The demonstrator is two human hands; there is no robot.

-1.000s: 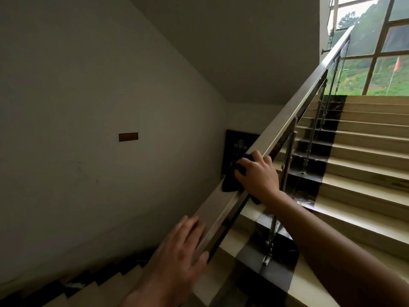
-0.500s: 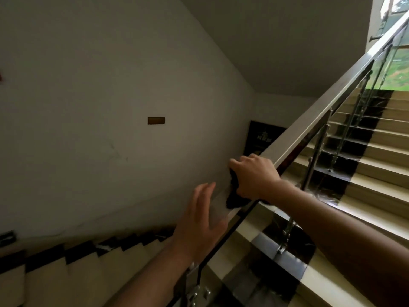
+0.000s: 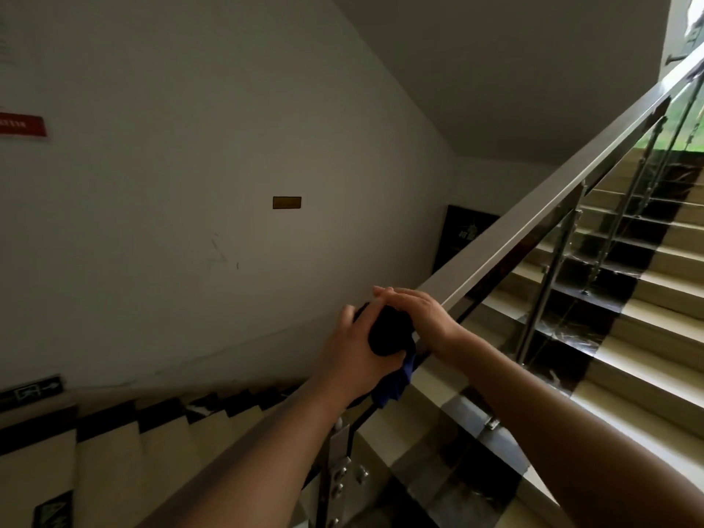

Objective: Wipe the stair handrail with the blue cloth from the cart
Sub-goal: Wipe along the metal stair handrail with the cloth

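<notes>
Two hands meet on the blue cloth (image 3: 388, 333), which we note is bunched on the handrail (image 3: 533, 215). Left hand (image 3: 354, 352) curls round it, thumb beneath. Right hand (image 3: 419, 314) lies on top, fingers straight and pressed together. One blue corner hangs below the rail. Farther off we log a small plaque (image 3: 287, 202) on the wall.

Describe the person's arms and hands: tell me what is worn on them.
Nothing worn shows. The left hand and right hand have no gloves and no visible rings. The left forearm and right forearm are uncovered as far as the picture reaches: no sleeve, watch or bracelet in view.
</notes>
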